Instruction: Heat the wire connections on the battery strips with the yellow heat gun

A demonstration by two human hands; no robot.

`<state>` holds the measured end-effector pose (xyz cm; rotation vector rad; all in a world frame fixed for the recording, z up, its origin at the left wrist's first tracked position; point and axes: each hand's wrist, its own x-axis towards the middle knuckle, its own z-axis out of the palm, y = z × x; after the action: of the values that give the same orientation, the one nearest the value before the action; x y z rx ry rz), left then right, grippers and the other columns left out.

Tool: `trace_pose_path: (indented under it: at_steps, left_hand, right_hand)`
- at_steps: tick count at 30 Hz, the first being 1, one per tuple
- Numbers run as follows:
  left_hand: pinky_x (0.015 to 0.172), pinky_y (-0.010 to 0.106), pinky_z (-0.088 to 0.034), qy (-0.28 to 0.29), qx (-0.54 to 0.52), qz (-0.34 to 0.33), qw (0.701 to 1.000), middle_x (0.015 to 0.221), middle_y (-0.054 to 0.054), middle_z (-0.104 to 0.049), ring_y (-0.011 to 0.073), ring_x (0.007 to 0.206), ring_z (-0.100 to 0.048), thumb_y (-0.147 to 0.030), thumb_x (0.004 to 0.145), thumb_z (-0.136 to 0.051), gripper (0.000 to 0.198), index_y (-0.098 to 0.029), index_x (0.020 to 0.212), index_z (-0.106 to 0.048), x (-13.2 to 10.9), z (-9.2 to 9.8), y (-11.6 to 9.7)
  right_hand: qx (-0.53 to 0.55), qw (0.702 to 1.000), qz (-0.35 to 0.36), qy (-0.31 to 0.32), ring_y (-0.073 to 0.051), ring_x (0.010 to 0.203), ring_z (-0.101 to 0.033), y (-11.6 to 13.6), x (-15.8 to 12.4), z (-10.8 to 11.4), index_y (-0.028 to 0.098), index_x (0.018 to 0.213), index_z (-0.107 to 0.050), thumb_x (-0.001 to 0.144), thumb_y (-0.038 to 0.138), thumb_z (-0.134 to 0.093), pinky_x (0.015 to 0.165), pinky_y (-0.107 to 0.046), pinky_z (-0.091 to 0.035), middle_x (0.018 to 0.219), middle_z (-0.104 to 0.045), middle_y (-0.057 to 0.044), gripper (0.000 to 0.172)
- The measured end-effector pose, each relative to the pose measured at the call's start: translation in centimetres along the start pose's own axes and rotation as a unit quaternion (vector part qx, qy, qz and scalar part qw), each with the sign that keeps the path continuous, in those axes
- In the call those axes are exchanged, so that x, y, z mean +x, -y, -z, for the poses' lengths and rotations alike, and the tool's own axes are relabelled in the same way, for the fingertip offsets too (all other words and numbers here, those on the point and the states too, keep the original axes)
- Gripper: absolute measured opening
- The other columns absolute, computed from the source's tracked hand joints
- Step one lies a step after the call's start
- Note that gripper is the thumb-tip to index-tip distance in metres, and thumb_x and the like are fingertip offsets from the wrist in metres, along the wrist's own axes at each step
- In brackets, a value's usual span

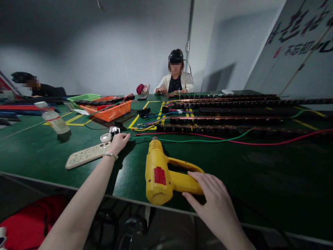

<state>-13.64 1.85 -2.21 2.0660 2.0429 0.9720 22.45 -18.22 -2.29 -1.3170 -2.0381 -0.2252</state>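
A yellow heat gun (156, 170) with a red label lies on the green table, its nozzle pointing away from me. My right hand (214, 192) is around the end of its handle, fingers over the top and thumb on the near side. My left hand (120, 143) is low at the table, beside a small dark object with a bright shiny face (114, 130) and a round white item (105, 138). Its fingers are mostly hidden, so their grip cannot be made out. A phone in a patterned cream case (87, 156) lies by the left wrist.
Long black strips (226, 129) with coloured wires stretch across the table's far right. Red wire (260, 143) and green wire (192, 140) cross ahead of the heat gun. An orange basket (111, 113) and a plastic bottle (56, 119) stand left. Two people sit beyond.
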Motion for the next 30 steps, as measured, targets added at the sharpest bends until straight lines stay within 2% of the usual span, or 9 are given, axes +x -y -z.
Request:
trace_pose_path:
  at_steps: [5, 9, 14, 18, 22, 25, 30]
  left_hand:
    - [0.051, 0.025, -0.023, 0.031, -0.047, -0.014, 0.998, 0.046, -0.003, -0.033, 0.0109, 0.051, -0.032, -0.056, 0.08, -0.039, 0.049, -0.017, 0.051, -0.045, 0.7, 0.1, 0.7]
    - [0.051, 0.025, -0.023, 0.026, -0.066, -0.009, 0.997, 0.046, -0.002, -0.035, 0.0118, 0.053, -0.034, -0.055, 0.078, -0.042, 0.048, -0.016, 0.051, -0.048, 1.2, 0.1, 0.9]
    - [0.049, 0.025, -0.02, 0.028, -0.079, -0.025, 0.996, 0.046, -0.002, -0.03, 0.0103, 0.05, -0.029, -0.054, 0.079, -0.041, 0.048, -0.017, 0.048, -0.04, 1.5, -0.1, 1.1]
    - [0.05, 0.026, -0.018, 0.031, -0.07, -0.02, 0.997, 0.047, -0.003, -0.026, 0.0095, 0.049, -0.025, -0.057, 0.08, -0.04, 0.051, -0.018, 0.048, -0.032, 1.5, -0.2, 1.3]
    - [0.05, 0.026, -0.019, 0.018, -0.069, -0.01, 0.997, 0.048, -0.002, -0.028, 0.0103, 0.051, -0.027, -0.058, 0.079, -0.039, 0.051, -0.018, 0.048, -0.034, 1.5, -0.3, 1.4]
    - [0.051, 0.026, -0.019, 0.016, -0.069, -0.008, 0.997, 0.048, -0.002, -0.029, 0.0109, 0.052, -0.029, -0.059, 0.079, -0.038, 0.051, -0.018, 0.049, -0.036, 1.4, -0.3, 1.3]
    - [0.05, 0.027, -0.017, 0.031, -0.06, -0.004, 0.998, 0.047, -0.002, -0.025, 0.0102, 0.049, -0.025, -0.059, 0.08, -0.037, 0.052, -0.019, 0.048, -0.03, 1.3, -0.1, 1.1]
  right_hand:
    - [-0.062, 0.998, 0.016, -0.017, -0.021, 0.099, -0.059, -2.9, -1.7, 1.7, 0.022, 0.116, -0.052, 0.086, 0.044, -0.051, 0.09, -0.038, -0.04, 0.11, -0.064, -0.004, 0.037]
    - [-0.123, 0.991, 0.031, -0.048, -0.022, 0.095, -0.06, -5.0, -3.1, 2.7, 0.021, 0.115, -0.052, 0.087, 0.048, -0.047, 0.09, -0.039, -0.039, 0.106, -0.065, -0.005, 0.039]
    - [-0.167, 0.984, 0.031, -0.056, -0.024, 0.094, -0.058, -6.3, -4.2, 3.1, 0.018, 0.116, -0.052, 0.089, 0.05, -0.042, 0.089, -0.041, -0.038, 0.104, -0.064, -0.007, 0.042]
    - [-0.178, 0.982, 0.029, -0.056, -0.026, 0.093, -0.057, -6.1, -4.4, 2.8, 0.016, 0.115, -0.052, 0.09, 0.051, -0.04, 0.086, -0.041, -0.038, 0.1, -0.063, -0.009, 0.044]
    - [-0.177, 0.982, 0.036, -0.061, -0.026, 0.092, -0.056, -5.4, -4.3, 2.4, 0.015, 0.114, -0.051, 0.09, 0.051, -0.04, 0.085, -0.041, -0.039, 0.099, -0.062, -0.01, 0.044]
    - [-0.165, 0.984, 0.044, -0.055, -0.026, 0.093, -0.056, -4.5, -4.0, 2.1, 0.015, 0.115, -0.051, 0.09, 0.049, -0.04, 0.086, -0.041, -0.038, 0.102, -0.062, -0.011, 0.044]
    - [-0.139, 0.988, 0.063, -0.04, -0.024, 0.095, -0.055, -2.7, -2.9, 1.3, 0.013, 0.116, -0.05, 0.091, 0.042, -0.042, 0.088, -0.039, -0.037, 0.103, -0.061, -0.01, 0.039]
